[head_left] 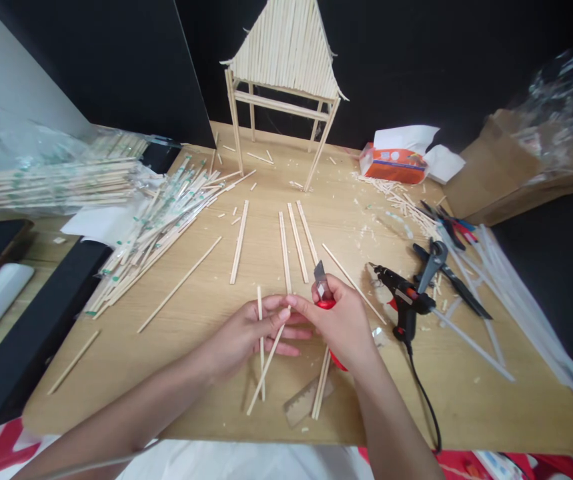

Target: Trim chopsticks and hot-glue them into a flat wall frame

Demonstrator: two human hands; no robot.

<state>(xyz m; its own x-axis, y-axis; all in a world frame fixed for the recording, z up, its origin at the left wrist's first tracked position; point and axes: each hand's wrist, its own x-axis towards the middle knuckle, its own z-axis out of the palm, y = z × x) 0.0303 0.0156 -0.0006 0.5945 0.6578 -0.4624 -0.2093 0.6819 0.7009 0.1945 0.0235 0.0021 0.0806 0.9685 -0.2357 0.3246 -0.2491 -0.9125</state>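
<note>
Two thin wooden sticks are in my left hand [251, 330]: an upright wooden stick [260, 307] runs between its fingers, and a slanted wooden stick [265, 377] is pinched near its upper end. My right hand [343, 320] is wrapped round a red utility knife [327, 304], its blade pointing up and away. The right thumb and fingertip meet the tip of the slanted stick, beside the left thumb. Under my right hand lie paired sticks [320, 390] and a clear ruler [303, 402], both partly covered. Several glued stick strips [297, 241] lie just beyond my hands.
A stick-built house frame with a roof [286, 57] stands at the back. Bagged sticks [151, 233] lie left. On the right are a glue gun [403, 297] with its cord, pliers [459, 227], a dark cutter [453, 277], glue sticks [531, 320], a tissue pack [396, 163] and a cardboard box [496, 167].
</note>
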